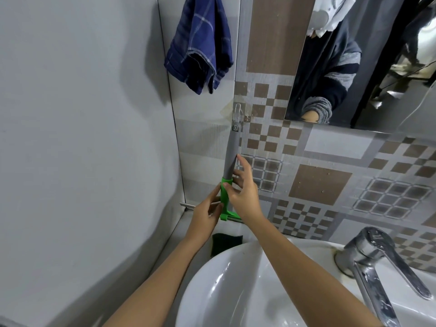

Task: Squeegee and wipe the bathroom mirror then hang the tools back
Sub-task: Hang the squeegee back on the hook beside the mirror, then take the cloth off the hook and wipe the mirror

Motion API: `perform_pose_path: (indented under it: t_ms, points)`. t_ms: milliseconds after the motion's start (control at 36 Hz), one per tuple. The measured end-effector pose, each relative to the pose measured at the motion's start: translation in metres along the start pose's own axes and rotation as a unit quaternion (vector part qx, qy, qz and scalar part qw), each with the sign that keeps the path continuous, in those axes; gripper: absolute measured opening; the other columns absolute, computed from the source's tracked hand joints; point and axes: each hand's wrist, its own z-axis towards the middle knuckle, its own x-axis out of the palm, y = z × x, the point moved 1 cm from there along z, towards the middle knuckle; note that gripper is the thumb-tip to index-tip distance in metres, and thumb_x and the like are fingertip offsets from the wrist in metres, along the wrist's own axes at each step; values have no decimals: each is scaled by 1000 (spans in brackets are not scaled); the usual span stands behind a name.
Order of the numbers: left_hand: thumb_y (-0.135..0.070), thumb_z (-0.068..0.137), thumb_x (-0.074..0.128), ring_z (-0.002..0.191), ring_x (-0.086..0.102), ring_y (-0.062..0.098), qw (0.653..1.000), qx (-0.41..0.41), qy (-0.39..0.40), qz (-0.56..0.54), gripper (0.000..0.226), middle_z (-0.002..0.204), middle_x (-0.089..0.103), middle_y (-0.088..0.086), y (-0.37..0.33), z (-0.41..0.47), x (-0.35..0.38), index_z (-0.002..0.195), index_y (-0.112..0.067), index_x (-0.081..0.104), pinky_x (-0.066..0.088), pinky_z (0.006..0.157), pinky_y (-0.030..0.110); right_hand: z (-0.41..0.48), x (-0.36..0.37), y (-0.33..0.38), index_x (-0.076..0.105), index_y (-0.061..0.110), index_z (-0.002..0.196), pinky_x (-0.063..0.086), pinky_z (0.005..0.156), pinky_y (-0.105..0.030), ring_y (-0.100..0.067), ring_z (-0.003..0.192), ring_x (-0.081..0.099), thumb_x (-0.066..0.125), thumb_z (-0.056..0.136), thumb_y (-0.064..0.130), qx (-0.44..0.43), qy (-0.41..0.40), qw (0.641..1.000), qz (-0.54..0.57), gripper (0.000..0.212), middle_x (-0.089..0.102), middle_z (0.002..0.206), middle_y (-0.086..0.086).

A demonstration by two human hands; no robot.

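Note:
A squeegee (230, 159) with a grey handle and a green head hangs upright from a clear wall hook (237, 112) on the tiled wall. My right hand (243, 193) rests on its lower handle, thumb on the green neck and fingers spread along the grey part. My left hand (207, 212) touches the green head from the left with its fingertips. A dark blue checked cloth (200, 43) hangs on the wall above left of the hook. The mirror (377, 67) fills the upper right and reflects a person's sleeve.
A white washbasin (236, 291) lies below my arms, with a chrome tap (377, 263) at the right. A dark green scouring pad (225, 244) sits on the ledge behind the basin. A plain grey wall takes up the left side.

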Motion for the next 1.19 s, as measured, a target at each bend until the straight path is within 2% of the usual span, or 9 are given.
perform_pose_path:
  t_ms: [111,222,333,417,500,750,889,1083,1194]
  points:
    - [-8,91,52,107,56,6,998,28,-47,-6,46,121,58,1,-10,3,-13,133,-23,41,40,87,2,-3,-7,11,29,25,142,40,106,-29,-12,125,46,60,86,0,-20,-19,999,-21,68,50,135,-3]
    - [-12,92,52,102,56,-1,987,76,-142,-20,35,112,59,-1,-45,18,-42,126,-20,49,42,87,5,0,-19,36,36,21,139,46,102,-44,-17,122,51,60,86,3,-52,-75,995,-30,60,51,133,-1]
    - [-12,93,50,101,53,-10,956,166,-240,-29,26,112,56,-1,-106,45,-81,118,-16,54,40,89,7,14,-32,85,40,24,136,43,105,-41,-13,121,50,58,89,8,-114,-99,988,-17,53,51,130,3]
    - [-12,94,47,104,52,-5,938,221,-264,-44,26,114,54,0,-161,66,-109,120,-13,52,41,92,10,29,-39,133,43,22,134,47,97,-21,-7,112,54,57,90,11,-189,-115,975,-7,47,55,124,2]
    - [-17,95,46,109,51,0,934,250,-252,-46,30,121,53,-2,-210,88,-130,126,-17,49,40,92,10,44,-39,184,49,18,128,47,83,-9,-3,102,56,56,92,16,-240,-130,962,-7,37,57,115,1]
    - [-29,96,44,121,45,2,958,265,-112,5,36,134,49,-8,-268,137,-162,132,-27,46,38,103,24,87,-21,253,58,16,112,51,82,-30,-13,94,57,54,91,35,-230,-121,961,-89,28,60,106,0]
    - [-12,95,48,119,49,3,962,264,-70,-16,38,134,52,-4,-262,152,-163,133,-18,47,39,95,8,99,-13,249,58,15,109,54,81,-39,-17,89,58,57,88,39,-197,-125,963,-135,32,59,104,-2]
    - [-4,91,50,111,54,0,959,270,-82,1,45,125,59,-7,-253,164,-159,129,-28,51,44,95,18,108,-16,248,61,12,102,57,74,-37,-21,81,62,60,87,16,-199,-113,963,-140,16,65,94,-6]
    - [-8,90,53,106,54,-4,954,275,-114,32,44,121,60,-10,-253,164,-159,127,-31,52,43,88,9,110,-32,258,66,10,96,46,60,-17,-18,74,58,54,87,4,-210,-108,960,-153,16,64,84,-4]
